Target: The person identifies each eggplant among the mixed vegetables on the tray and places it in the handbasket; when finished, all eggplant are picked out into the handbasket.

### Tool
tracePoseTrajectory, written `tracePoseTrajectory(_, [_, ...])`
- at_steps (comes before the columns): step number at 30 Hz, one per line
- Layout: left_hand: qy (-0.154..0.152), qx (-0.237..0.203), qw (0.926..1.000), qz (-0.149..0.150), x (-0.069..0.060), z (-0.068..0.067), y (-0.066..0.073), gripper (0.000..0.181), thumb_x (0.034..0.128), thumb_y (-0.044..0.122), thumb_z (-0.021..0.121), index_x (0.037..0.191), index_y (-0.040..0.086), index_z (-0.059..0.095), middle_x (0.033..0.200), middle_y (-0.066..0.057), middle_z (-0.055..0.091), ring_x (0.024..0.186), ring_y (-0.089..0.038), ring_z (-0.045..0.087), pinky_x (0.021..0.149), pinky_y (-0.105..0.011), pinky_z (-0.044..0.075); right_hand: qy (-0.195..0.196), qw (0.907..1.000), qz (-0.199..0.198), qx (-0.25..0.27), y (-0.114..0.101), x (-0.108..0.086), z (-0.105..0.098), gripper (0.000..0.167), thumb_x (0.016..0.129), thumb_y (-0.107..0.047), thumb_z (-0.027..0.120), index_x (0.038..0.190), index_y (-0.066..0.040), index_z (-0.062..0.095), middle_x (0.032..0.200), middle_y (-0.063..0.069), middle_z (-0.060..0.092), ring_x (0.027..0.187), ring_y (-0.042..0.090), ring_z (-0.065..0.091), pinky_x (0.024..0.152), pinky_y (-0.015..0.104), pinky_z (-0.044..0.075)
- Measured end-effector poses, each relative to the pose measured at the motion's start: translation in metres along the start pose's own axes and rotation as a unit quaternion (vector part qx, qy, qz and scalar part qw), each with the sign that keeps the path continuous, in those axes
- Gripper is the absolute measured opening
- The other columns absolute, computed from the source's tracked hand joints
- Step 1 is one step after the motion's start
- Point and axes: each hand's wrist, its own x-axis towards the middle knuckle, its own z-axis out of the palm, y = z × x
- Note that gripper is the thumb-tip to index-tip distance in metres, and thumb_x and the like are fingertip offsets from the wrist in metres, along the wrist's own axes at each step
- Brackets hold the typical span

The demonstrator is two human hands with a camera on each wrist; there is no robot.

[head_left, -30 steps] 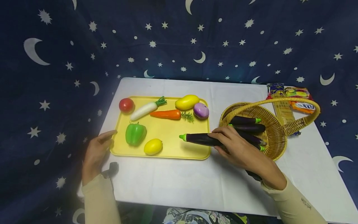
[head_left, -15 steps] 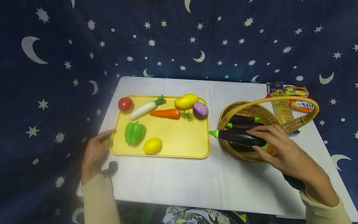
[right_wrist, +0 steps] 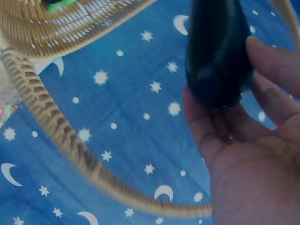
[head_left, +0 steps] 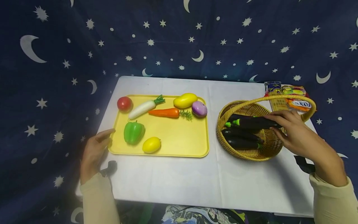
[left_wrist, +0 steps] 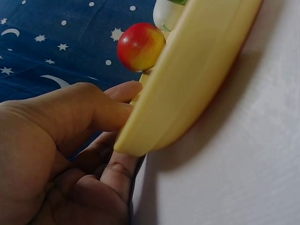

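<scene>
My right hand (head_left: 303,137) pinches a dark purple eggplant (head_left: 255,122) by its thick end, its green stem pointing left over the wicker basket (head_left: 275,147). In the right wrist view, the fingers and thumb surround the blunt end of that eggplant (right_wrist: 218,56). Several other eggplants (head_left: 241,143) lie inside the basket. At the left, my left hand (head_left: 93,151) holds the edge of the yellow tray (head_left: 179,140). The left wrist view shows the thumb against the tray's rim (left_wrist: 187,79), with other fingers below it.
On the tray lie a tomato (head_left: 124,104), white radish (head_left: 144,109), carrot (head_left: 165,113), mango (head_left: 185,100), purple round vegetable (head_left: 199,109), green bell pepper (head_left: 134,132) and lemon (head_left: 151,145). The basket's tall handle (head_left: 279,97) arches beside my right hand. Snack packets (head_left: 297,91) lie behind it.
My right hand has carried the eggplant from above the tray's right edge rightward, then farther back over the basket. My left hand has stayed at the tray's edge.
</scene>
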Motion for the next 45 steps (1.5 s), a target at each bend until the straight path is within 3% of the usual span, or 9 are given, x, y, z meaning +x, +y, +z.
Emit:
tracePoseTrajectory(4, [-0.006, -0.009, 0.9999, 0.004, 0.004, 0.000, -0.005, 0.047, 0.1054, 0.022, 0.063, 0.151, 0.030, 0.061, 0.168, 0.000, 0.049, 0.155, -0.020, 0.040, 0.130, -0.050, 0.035, -0.027, 0.9996, 0.007, -0.001, 0.011, 0.018, 0.011, 0.059, 0.078, 0.022, 0.071, 0.134, 0.003, 0.064, 0.126, 0.028, 0.059, 0.119, 0.049, 0.047, 0.103, 0.063, 0.037])
tracePoseTrajectory(9, [-0.005, -0.009, 0.9999, 0.007, 0.002, 0.001, -0.004, 0.047, 0.1048, 0.023, 0.064, 0.151, 0.031, 0.061, 0.164, 0.001, 0.053, 0.143, -0.013, 0.046, 0.117, -0.032, 0.045, -0.067, 0.9973, 0.030, -0.004, 0.012, 0.039, 0.013, 0.052, 0.086, 0.018, 0.064, 0.135, 0.001, 0.065, 0.128, 0.030, 0.061, 0.120, 0.052, 0.047, 0.106, 0.069, 0.037])
tracePoseTrajectory(15, [-0.002, -0.015, 0.9999, 0.006, -0.005, 0.000, -0.002, 0.047, 0.1050, 0.023, 0.062, 0.151, 0.031, 0.061, 0.161, 0.000, 0.055, 0.134, -0.012, 0.048, 0.098, -0.017, 0.047, -0.124, 0.9896, 0.070, -0.020, 0.017, 0.069, 0.013, 0.036, 0.093, 0.013, 0.060, 0.128, 0.003, 0.065, 0.126, 0.028, 0.062, 0.113, 0.048, 0.057, 0.096, 0.067, 0.049])
tracePoseTrajectory(20, [-0.003, -0.018, 0.9998, -0.007, -0.003, 0.001, -0.002, 0.047, 0.1050, 0.024, 0.063, 0.151, 0.032, 0.061, 0.162, 0.001, 0.054, 0.136, -0.014, 0.047, 0.107, -0.027, 0.048, -0.159, 0.9827, 0.095, -0.007, 0.027, 0.082, 0.017, 0.049, 0.097, 0.013, 0.056, 0.139, -0.011, 0.064, 0.144, 0.021, 0.057, 0.133, 0.046, 0.046, 0.110, 0.070, 0.042])
tracePoseTrajectory(25, [-0.006, -0.020, 0.9998, -0.005, -0.002, 0.001, -0.002, 0.047, 0.1054, 0.023, 0.062, 0.152, 0.031, 0.060, 0.165, 0.001, 0.052, 0.143, -0.014, 0.045, 0.121, -0.040, 0.042, -0.184, 0.9773, 0.104, -0.004, 0.042, 0.082, 0.024, 0.051, 0.096, 0.014, 0.057, 0.142, -0.009, 0.062, 0.143, 0.024, 0.056, 0.136, 0.049, 0.046, 0.114, 0.073, 0.039])
tracePoseTrajectory(30, [-0.004, -0.019, 0.9998, -0.003, -0.005, 0.001, 0.001, 0.047, 0.1057, 0.024, 0.062, 0.153, 0.029, 0.060, 0.165, 0.000, 0.052, 0.142, -0.014, 0.046, 0.119, -0.038, 0.043, -0.216, 0.9697, 0.110, -0.028, 0.055, 0.081, 0.030, 0.043, 0.094, 0.013, 0.059, 0.136, 0.002, 0.061, 0.131, 0.029, 0.064, 0.120, 0.050, 0.064, 0.105, 0.071, 0.050])
tracePoseTrajectory(37, [-0.005, -0.009, 0.9999, -0.001, -0.006, 0.000, 0.003, 0.048, 0.1055, 0.022, 0.061, 0.153, 0.029, 0.060, 0.167, 0.000, 0.050, 0.146, -0.016, 0.044, 0.126, -0.045, 0.038, -0.244, 0.9625, 0.110, -0.044, 0.064, 0.083, 0.038, 0.027, 0.092, 0.008, 0.061, 0.116, -0.004, 0.069, 0.105, 0.017, 0.072, 0.094, 0.033, 0.068, 0.092, 0.064, 0.058])
tracePoseTrajectory(40, [-0.005, -0.011, 0.9999, -0.003, -0.006, 0.000, 0.003, 0.048, 0.1055, 0.021, 0.061, 0.153, 0.029, 0.060, 0.168, 0.000, 0.049, 0.152, -0.019, 0.041, 0.130, -0.048, 0.035, -0.261, 0.9580, 0.108, -0.049, 0.064, 0.084, 0.040, 0.030, 0.088, 0.012, 0.063, 0.112, -0.005, 0.070, 0.100, 0.014, 0.073, 0.093, 0.031, 0.067, 0.092, 0.063, 0.058])
tracePoseTrajectory(45, [-0.006, -0.021, 0.9997, -0.009, -0.005, 0.001, 0.003, 0.048, 0.1057, 0.020, 0.061, 0.152, 0.029, 0.060, 0.170, 0.000, 0.046, 0.158, -0.021, 0.036, 0.134, -0.052, 0.029, -0.284, 0.9512, 0.101, -0.064, 0.066, 0.085, 0.047, 0.039, 0.085, 0.017, 0.063, 0.121, 0.003, 0.065, 0.104, 0.022, 0.071, 0.102, 0.042, 0.066, 0.098, 0.067, 0.054])
